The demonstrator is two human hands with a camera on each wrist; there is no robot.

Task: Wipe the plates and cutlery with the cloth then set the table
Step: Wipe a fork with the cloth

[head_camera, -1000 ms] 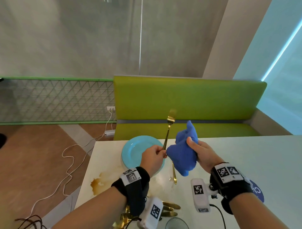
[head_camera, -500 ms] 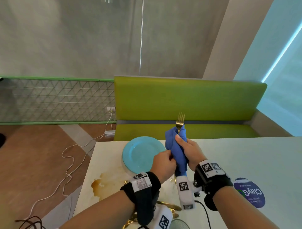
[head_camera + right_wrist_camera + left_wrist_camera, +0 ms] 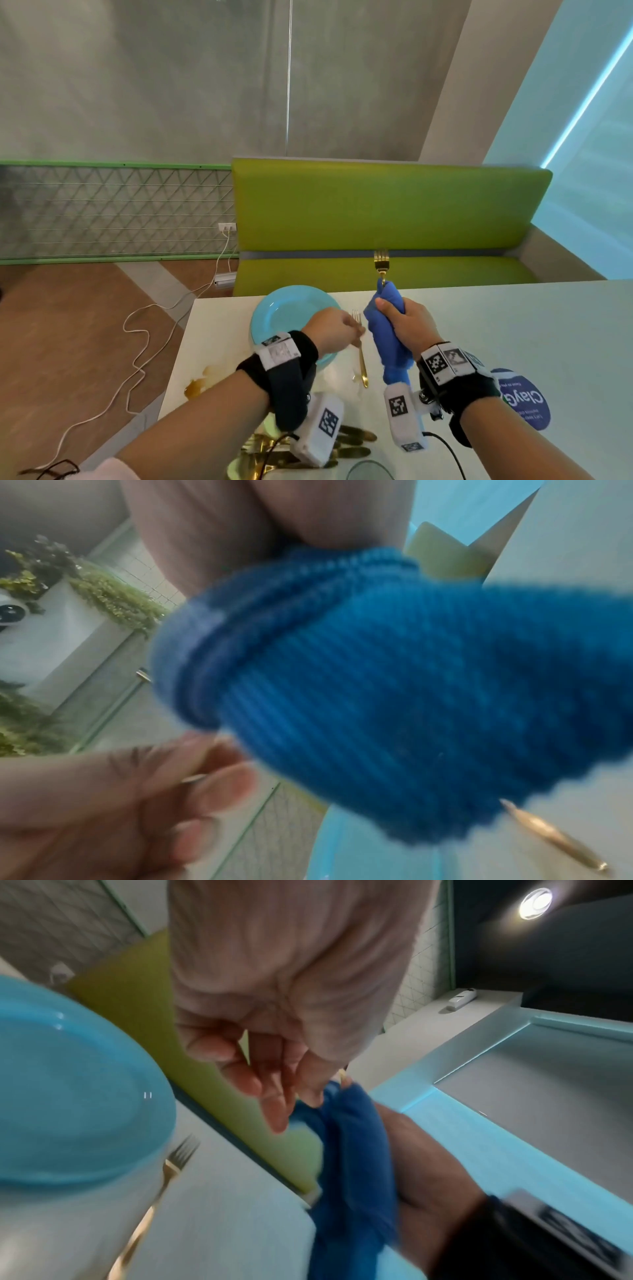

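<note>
The gold fork stands upright above the worktop, tines up — its shaft wrapped in the blue cloth, which the right hand holds tight. The left hand pinches the handle end (partly hidden) — beside a blue plate and second fork.

The left hand hangs with loosely bent fingers beside the blue cloth; possibly touching it. A gold fork lies just beside the blue plate.
</note>
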